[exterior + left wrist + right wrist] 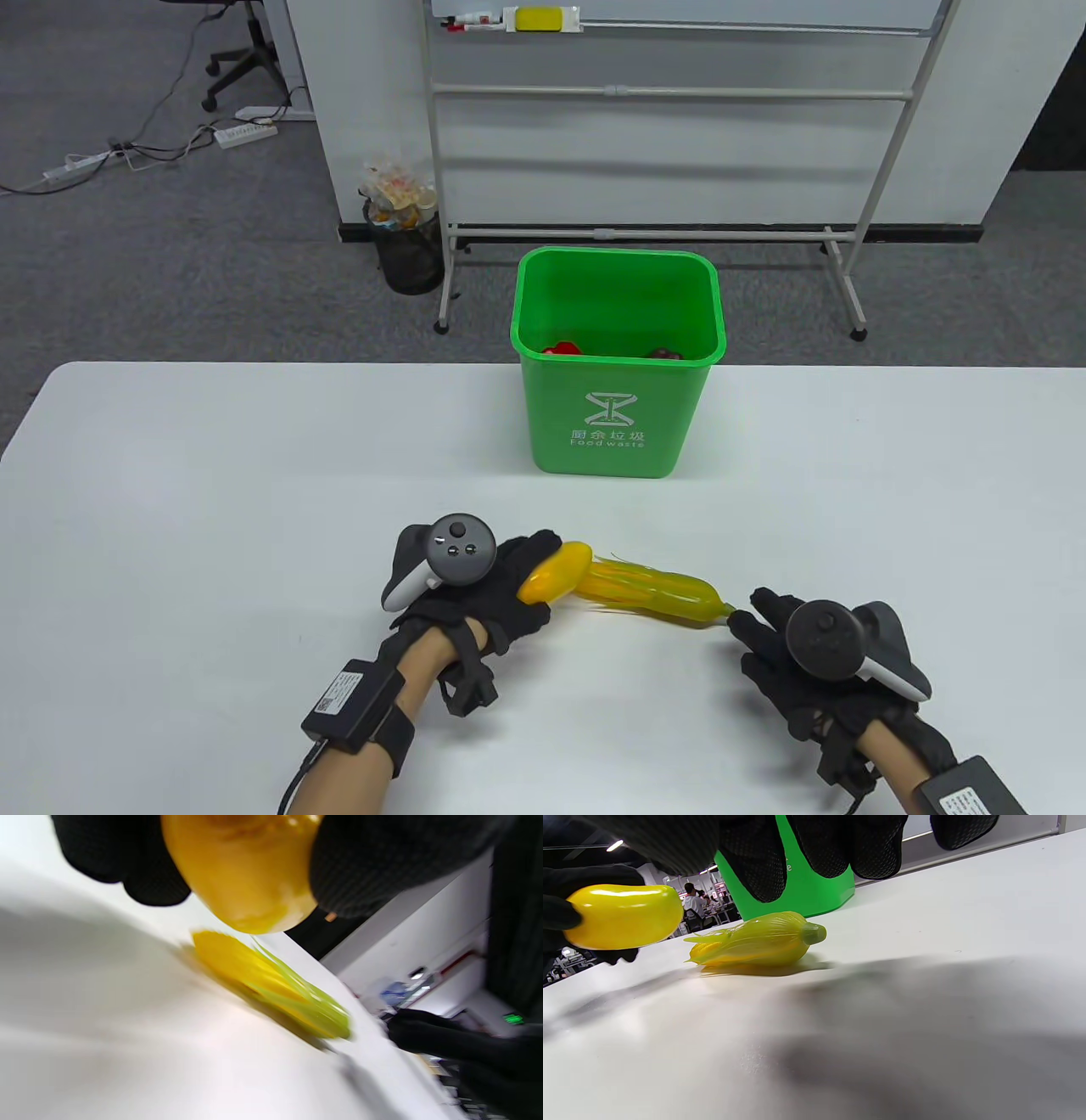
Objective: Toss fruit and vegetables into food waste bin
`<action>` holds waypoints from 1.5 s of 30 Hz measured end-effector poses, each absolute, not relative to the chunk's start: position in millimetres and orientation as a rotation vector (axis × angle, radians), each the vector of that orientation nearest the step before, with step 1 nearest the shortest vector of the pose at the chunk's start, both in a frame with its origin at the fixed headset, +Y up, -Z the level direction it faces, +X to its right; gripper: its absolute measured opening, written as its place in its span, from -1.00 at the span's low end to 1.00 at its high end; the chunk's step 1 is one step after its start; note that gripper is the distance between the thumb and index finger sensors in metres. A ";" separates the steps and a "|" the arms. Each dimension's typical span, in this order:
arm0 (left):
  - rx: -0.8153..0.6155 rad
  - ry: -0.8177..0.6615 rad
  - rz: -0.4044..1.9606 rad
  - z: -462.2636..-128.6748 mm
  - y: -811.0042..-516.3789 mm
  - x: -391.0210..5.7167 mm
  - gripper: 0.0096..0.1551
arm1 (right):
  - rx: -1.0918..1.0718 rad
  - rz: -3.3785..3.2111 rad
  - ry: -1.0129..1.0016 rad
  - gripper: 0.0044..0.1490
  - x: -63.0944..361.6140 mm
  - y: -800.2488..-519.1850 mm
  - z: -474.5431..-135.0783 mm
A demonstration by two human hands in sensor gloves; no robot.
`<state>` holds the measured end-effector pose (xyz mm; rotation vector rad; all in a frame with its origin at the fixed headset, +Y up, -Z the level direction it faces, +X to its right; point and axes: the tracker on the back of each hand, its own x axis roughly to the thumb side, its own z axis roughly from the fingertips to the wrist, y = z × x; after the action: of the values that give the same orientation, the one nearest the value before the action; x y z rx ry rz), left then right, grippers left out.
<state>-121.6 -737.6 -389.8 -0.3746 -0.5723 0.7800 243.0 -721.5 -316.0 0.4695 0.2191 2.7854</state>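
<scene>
A green food waste bin (612, 399) stands at the far middle of the white table (212, 475), with red items inside. My left hand (509, 586) grips a smooth yellow fruit (556, 576), lifted just off the table; it also shows in the left wrist view (242, 870) and the right wrist view (623, 916). A corn cob in a green husk (657, 596) lies on the table between the hands, also seen in the left wrist view (271, 984) and the right wrist view (755, 940). My right hand (764, 632) hovers open by the cob's stem end, fingers (763, 861) above it, not gripping.
Behind the table stand a whiteboard frame (662, 229) and a black mesh waste basket (407, 246) on grey carpet. The bin also shows in the right wrist view (801, 887).
</scene>
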 end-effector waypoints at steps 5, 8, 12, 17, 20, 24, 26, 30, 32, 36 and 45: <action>-0.502 -0.675 1.230 -356.4 -766.4 -106.4 0.06 | 0.469 2.785 0.223 -0.17 241.9 -722.7 -316.2; -0.659 -0.723 1.506 -340.7 -774.3 -85.3 0.07 | 0.474 2.787 0.227 -0.17 240.8 -723.4 -316.4; -0.659 -0.853 1.724 -352.6 -712.1 -50.7 0.07 | 0.485 2.791 0.237 -0.17 239.1 -723.9 -317.2; -0.333 -0.852 1.805 -425.0 -570.6 -29.9 0.11 | 0.485 2.785 0.240 -0.17 237.4 -724.3 -318.0; -0.260 -0.459 1.703 -472.5 -545.6 -47.3 0.28 | 0.480 2.789 0.249 -0.17 235.5 -725.9 -317.8; -0.155 -0.317 1.601 -471.4 -565.1 -64.6 0.24 | 0.481 2.777 0.252 -0.17 236.2 -723.8 -318.0; -0.191 -0.339 1.601 -465.9 -579.9 -71.3 0.19 | 0.473 2.759 0.254 -0.17 238.4 -723.6 -318.9; -0.139 -0.398 1.527 -453.9 -589.9 -75.6 0.08 | 0.452 2.754 0.275 -0.16 243.1 -725.9 -318.7; -0.118 -0.456 1.419 -444.9 -590.1 -70.5 0.05 | 0.447 2.747 0.275 -0.16 244.2 -725.7 -319.1; -0.080 -0.570 1.144 -425.9 -591.1 -51.4 0.01 | 0.453 2.742 0.257 -0.16 244.1 -723.4 -318.3; -0.123 -0.681 0.323 -408.4 -644.0 11.7 -0.09 | 0.513 2.761 0.149 -0.16 235.9 -715.1 -312.6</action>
<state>11.7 -644.0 -408.4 -0.1234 -0.6813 0.3227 235.9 -715.1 -312.6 0.5130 0.1493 2.7611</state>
